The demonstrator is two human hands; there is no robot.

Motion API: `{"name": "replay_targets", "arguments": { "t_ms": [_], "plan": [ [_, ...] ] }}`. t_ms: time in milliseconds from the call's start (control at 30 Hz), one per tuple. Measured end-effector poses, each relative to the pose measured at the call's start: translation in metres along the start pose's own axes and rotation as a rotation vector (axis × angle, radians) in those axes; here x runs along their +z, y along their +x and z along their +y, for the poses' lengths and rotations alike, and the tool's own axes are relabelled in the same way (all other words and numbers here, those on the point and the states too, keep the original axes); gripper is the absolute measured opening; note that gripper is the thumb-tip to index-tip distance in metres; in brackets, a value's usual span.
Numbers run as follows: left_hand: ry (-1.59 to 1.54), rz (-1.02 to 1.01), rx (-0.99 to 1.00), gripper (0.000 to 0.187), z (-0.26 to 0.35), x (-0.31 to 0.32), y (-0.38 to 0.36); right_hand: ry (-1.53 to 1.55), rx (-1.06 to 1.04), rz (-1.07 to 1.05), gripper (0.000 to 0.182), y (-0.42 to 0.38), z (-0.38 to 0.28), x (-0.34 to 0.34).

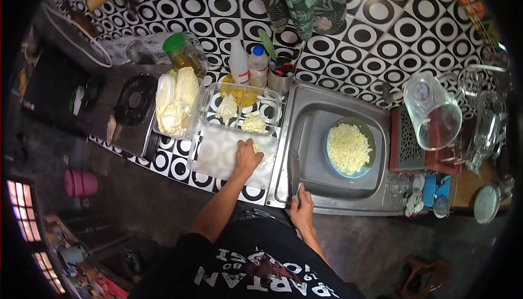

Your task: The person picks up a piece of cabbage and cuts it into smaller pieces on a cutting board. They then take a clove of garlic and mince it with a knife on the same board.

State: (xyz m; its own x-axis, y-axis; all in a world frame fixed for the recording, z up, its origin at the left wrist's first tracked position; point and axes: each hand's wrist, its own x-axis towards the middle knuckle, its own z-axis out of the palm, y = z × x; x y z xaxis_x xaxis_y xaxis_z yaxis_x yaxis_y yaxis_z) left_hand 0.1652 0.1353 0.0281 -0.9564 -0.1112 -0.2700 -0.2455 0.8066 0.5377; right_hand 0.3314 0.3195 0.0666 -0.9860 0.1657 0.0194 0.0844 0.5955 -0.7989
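Note:
My left hand (249,157) is closed on a small pale yellow piece (255,148) over the translucent cutting board (218,157). My right hand (302,209) grips the handle of a knife (295,171), its blade pointing away from me over the sink's left edge. Just beyond the board, a divided glass container (204,111) holds pale cut vegetable pieces (254,123) and yellow slices (249,98). In the sink (310,135), a blue-rimmed bowl (328,160) holds chopped pale pieces (348,149).
Cabbage and cauliflower (172,116) fill a tray left of the board, beside the stove (133,103). Bottles (258,64) and a utensil cup (281,83) stand behind the container. Glassware (433,111) and a rack (408,141) are right of the sink.

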Motion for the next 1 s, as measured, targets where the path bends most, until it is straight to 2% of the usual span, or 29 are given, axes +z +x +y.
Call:
{"name": "replay_targets", "arguments": {
  "t_ms": [133,200,233,300,400,533,600,733,800,833,867,933,1000],
  "plan": [
    [0.035,0.044,-0.029,0.044,-0.011,0.016,0.013,-0.001,0.012,-0.014,0.048,0.008,0.003,-0.004],
    [0.031,0.061,0.087,0.032,-0.019,0.017,0.015,0.000,0.009,-0.051,0.049,0.013,0.004,-0.005],
    [0.025,0.079,0.075,0.032,-0.023,0.014,0.015,0.001,0.023,-0.071,0.049,0.016,0.003,-0.005],
    [-0.115,0.056,0.084,0.021,-0.030,0.007,0.012,0.010,0.039,-0.095,0.049,0.021,0.002,-0.006],
    [-0.222,0.104,0.110,0.017,-0.038,-0.002,0.006,0.004,0.031,-0.106,0.049,0.026,0.007,-0.008],
    [-0.314,0.161,0.195,0.018,-0.037,-0.018,0.006,-0.004,0.021,-0.059,0.049,0.027,0.015,-0.015],
    [-0.499,0.183,0.089,0.018,-0.019,-0.035,0.015,0.034,0.009,-0.041,0.049,0.028,0.017,-0.019],
    [-0.641,0.283,0.055,0.019,0.010,-0.040,0.057,0.032,0.046,-0.058,0.050,0.029,0.020,-0.023],
    [-0.794,0.182,-0.197,0.024,0.034,-0.052,0.061,0.033,0.037,-0.054,0.050,0.030,0.021,-0.024],
    [-0.863,0.133,-0.229,0.031,0.030,-0.039,0.072,0.038,0.039,-0.048,0.050,0.030,0.021,-0.024],
    [-0.865,0.137,-0.224,0.031,0.022,-0.027,0.079,0.038,0.033,-0.046,0.050,0.030,0.021,-0.024],
    [-0.417,0.194,-0.116,0.039,0.028,-0.028,0.076,0.032,0.048,-0.032,0.050,0.030,0.023,-0.025],
    [-0.425,0.139,-0.137,0.042,0.034,-0.040,0.068,0.047,0.062,-0.008,0.051,0.030,0.023,-0.028]
  ]
}}
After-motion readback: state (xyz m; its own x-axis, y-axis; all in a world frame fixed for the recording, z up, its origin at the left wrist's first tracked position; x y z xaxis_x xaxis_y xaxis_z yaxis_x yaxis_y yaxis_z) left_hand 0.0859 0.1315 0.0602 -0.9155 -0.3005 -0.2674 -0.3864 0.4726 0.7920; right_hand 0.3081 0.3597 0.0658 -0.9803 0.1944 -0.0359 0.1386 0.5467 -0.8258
